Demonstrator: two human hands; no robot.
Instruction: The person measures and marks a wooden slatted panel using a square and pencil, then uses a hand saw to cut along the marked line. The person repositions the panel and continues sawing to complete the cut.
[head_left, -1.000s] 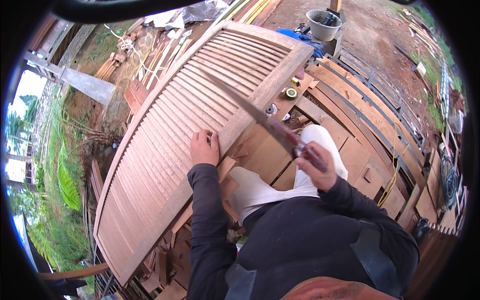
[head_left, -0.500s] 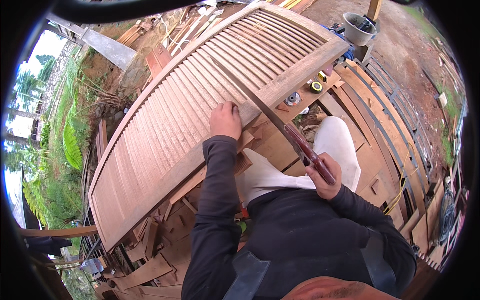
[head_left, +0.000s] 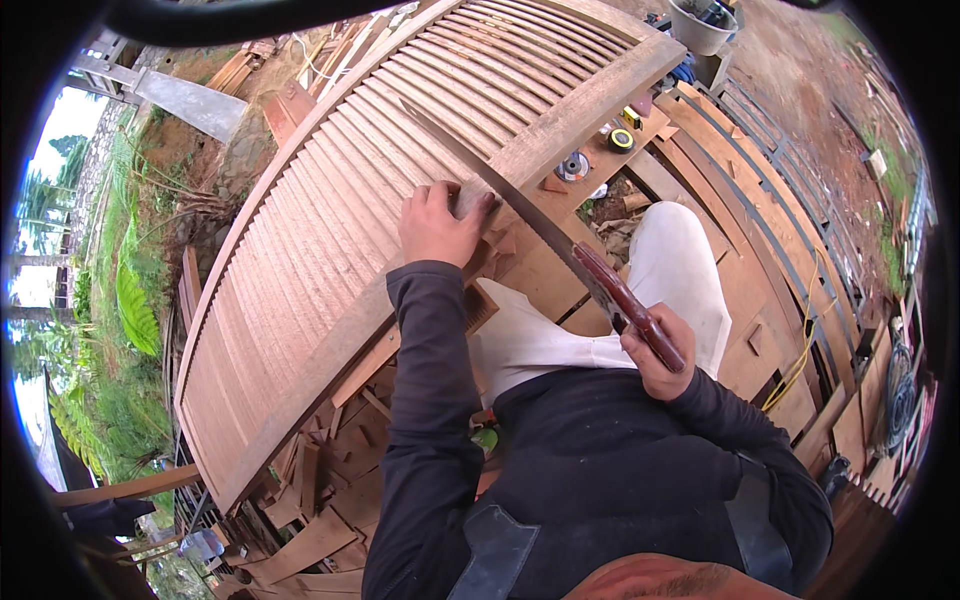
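Note:
A large wooden louvered panel point(head_left: 300, 240) slants across the view, its many slats set in a broad frame. My left hand point(head_left: 438, 225) lies on its near rail with bent fingers reaching toward the slats; the thumb stands apart, close beside the saw blade. In my right hand point(head_left: 662, 352) is a handsaw point(head_left: 535, 222), fingers wrapped round its glossy red-brown handle. The long, dark blade crosses the near rail at a slant, and its narrow tip lies over the slats. Whether the teeth touch the rail, I cannot tell.
Beyond the rail, a tape measure point(head_left: 620, 140) and a round disc point(head_left: 572, 167) rest on a board. A grey bucket point(head_left: 703, 25) stands at the far right. Wood offcuts point(head_left: 310, 540) lie below the panel; planks and a yellow cord point(head_left: 800, 370) are at right.
My left thumb has lifted and spread from the fingers, beside the blade. My right hand and the saw handle have shifted slightly right. The whole view has tilted a little.

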